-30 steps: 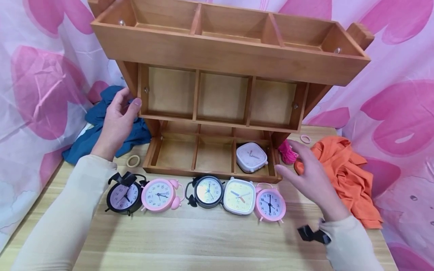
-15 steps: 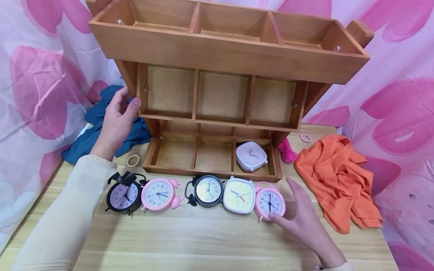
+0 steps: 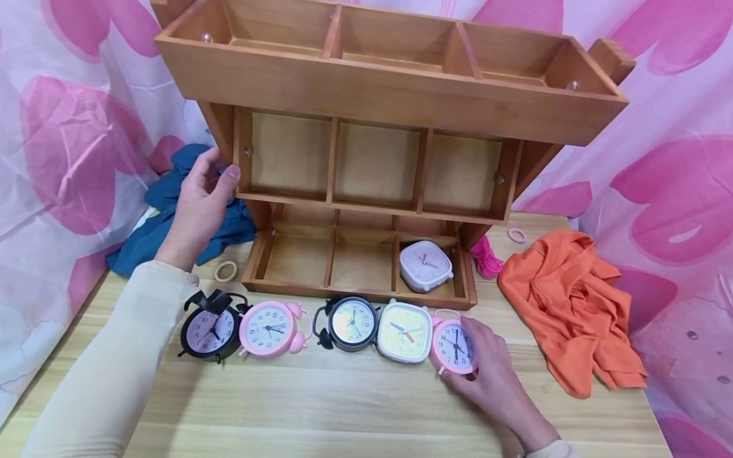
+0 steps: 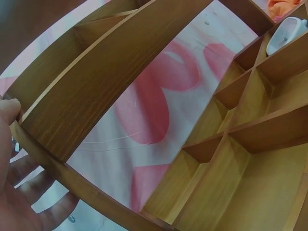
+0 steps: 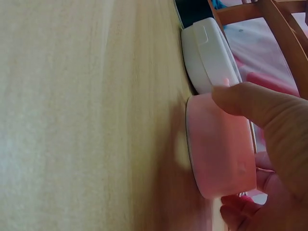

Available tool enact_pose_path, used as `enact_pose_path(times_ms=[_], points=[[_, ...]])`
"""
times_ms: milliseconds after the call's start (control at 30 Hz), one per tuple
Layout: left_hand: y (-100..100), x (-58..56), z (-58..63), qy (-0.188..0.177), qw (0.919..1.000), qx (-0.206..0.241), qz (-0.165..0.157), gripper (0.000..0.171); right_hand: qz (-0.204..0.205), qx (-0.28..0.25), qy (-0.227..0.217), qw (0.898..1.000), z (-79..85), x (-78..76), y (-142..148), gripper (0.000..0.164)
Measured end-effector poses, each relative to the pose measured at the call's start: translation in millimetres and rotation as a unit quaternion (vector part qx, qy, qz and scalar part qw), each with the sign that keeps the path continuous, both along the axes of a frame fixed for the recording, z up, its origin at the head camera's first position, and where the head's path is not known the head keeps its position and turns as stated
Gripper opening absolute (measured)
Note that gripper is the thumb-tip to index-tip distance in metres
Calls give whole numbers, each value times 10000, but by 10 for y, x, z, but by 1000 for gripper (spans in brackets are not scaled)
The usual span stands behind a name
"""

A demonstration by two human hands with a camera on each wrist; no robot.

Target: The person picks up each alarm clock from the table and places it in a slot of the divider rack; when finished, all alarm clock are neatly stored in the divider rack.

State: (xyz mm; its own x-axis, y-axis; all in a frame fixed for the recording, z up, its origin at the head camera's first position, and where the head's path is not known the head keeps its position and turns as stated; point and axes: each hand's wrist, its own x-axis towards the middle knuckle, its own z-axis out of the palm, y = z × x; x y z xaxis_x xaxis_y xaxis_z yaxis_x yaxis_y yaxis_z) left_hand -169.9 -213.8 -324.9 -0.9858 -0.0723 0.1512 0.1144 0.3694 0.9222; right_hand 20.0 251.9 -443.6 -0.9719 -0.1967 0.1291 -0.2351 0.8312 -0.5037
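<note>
A pink twin-bell alarm clock (image 3: 454, 346) lies face up at the right end of a row of clocks. My right hand (image 3: 497, 375) grips its right side; in the right wrist view the thumb presses the pink casing (image 5: 219, 144) while fingers reach round the far side. With my left hand (image 3: 197, 207) I hold the left side of a three-tier wooden shelf (image 3: 389, 95), thumb in front and fingers behind the side post (image 4: 91, 192). A white square clock (image 3: 425, 265) lies in the bottom tier's right compartment.
Left of the held clock lie a white square clock (image 3: 404, 332), a black clock (image 3: 346, 323), a pink clock (image 3: 267, 328) and a black clock with a bow (image 3: 209, 332). Blue cloth (image 3: 229, 232) and a wooden ring (image 3: 226, 271) are left; orange cloth (image 3: 567, 305) is right.
My right hand has come down from beside the shelf's lower right corner to the rightmost pink clock and taken hold of it. The left hand stays on the shelf.
</note>
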Motion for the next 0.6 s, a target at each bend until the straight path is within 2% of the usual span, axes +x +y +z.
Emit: enact_pose_path(times_ms=[167,267,433,600], points=[[10,-9,0,23,10000,41,-3,54,-117,-11,61,9999,-12,9,12,99],[16,-14,4,0,10000,34,-15,54,-236,-102,-47,9997,37,52,21,98],[17,-18,6,-18,10000,17,-9,54,-413,-225,-27,9989,264,107,32,100],[1,-8,-7,-53,10000,-7,20,55,-373,-394,430,9976,479,4,8,101]])
